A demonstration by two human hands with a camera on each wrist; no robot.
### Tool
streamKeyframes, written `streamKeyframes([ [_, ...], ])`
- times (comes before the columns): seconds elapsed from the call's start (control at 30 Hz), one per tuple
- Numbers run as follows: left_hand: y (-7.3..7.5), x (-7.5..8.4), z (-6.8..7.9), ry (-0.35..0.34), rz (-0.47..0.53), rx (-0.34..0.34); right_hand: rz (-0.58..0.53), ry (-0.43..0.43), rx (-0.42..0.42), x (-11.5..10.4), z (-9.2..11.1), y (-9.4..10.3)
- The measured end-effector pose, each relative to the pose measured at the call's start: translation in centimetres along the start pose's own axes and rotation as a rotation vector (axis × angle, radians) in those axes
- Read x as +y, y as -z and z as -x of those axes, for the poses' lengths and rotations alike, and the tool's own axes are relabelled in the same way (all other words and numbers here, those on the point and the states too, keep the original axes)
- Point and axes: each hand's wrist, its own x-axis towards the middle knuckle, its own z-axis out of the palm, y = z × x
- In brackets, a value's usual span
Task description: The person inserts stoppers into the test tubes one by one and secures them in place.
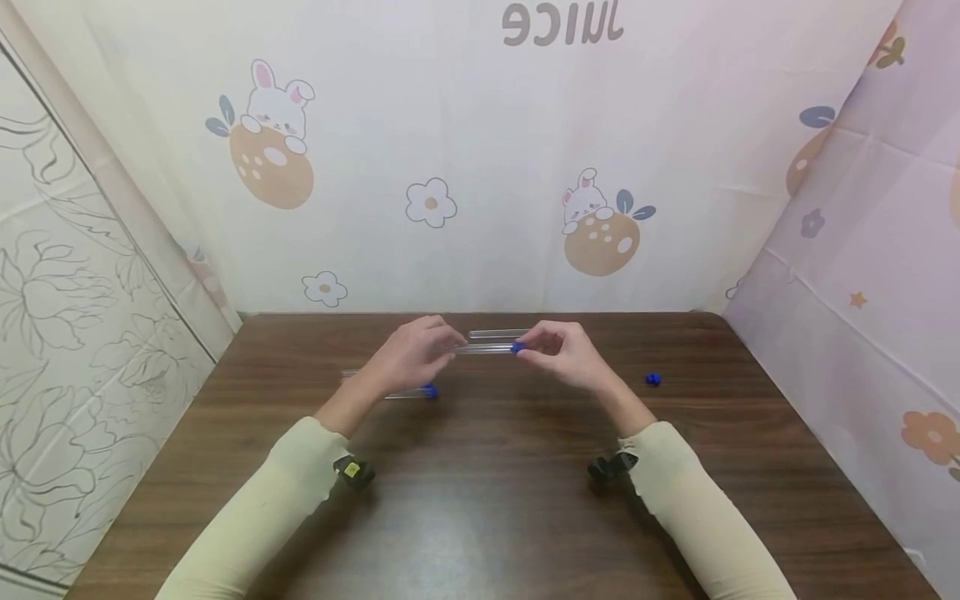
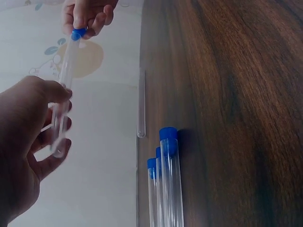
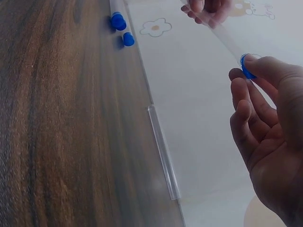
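Between both hands, above the table, is a clear test tube [image 1: 486,349] with a blue stopper [image 1: 517,347] at its right end. My left hand [image 1: 420,354] grips the tube's rounded end, thumb on one side and fingers on the other, as the left wrist view shows. My right hand [image 1: 564,354] pinches the blue stopper between thumb and index finger [image 3: 239,74]. In the left wrist view the stopper [image 2: 78,33] sits at the tube's mouth. Behind the held tube, an uncapped test tube [image 3: 163,151] lies on the table near its far edge.
Several test tubes with blue stoppers [image 2: 169,135] lie on the wooden table [image 1: 480,500], partly behind my left forearm in the head view. One loose blue stopper [image 1: 653,379] lies to the right of my right hand. A printed curtain [image 1: 360,125] hangs behind the table.
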Motion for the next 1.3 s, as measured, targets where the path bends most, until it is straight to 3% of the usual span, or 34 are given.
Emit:
streamKeyframes([
  [0.5,-0.6,-0.4,0.3,-0.056,0.137,0.089,-0.002,0.010,-0.032,-0.9,0.4,-0.4],
  [0.93,-0.5,0.1,0.4,-0.122,0.118,0.125,-0.008,0.033,-0.083,-1.7,0.5,-0.5],
  [1.3,-0.5,0.2,0.4,-0.109,0.106,0.114,0.047,0.057,-0.131,-1.6,0.4,-0.3],
])
